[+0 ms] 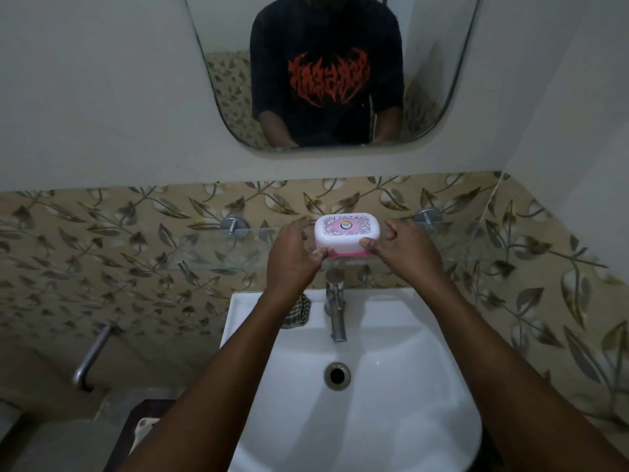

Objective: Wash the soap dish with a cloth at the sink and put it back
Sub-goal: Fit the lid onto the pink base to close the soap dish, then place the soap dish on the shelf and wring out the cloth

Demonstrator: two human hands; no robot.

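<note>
A lidded soap dish [346, 235], white over a pink base, is shown on the glass shelf [211, 247] above the white basin [357, 386]. It is clamped at both ends: the left hand [295, 251] and the right hand [405, 248] are each closed on it with thumb at the front edge. Whether it is being lifted or set down cannot be told. A level, two-handed hold is advised, so that the lid is kept seated and the shelf edge and chrome tap [335, 306] are cleared. A checked cloth [299, 313] is largely hidden behind the left forearm; the dish's contents and underside are concealed.
</note>
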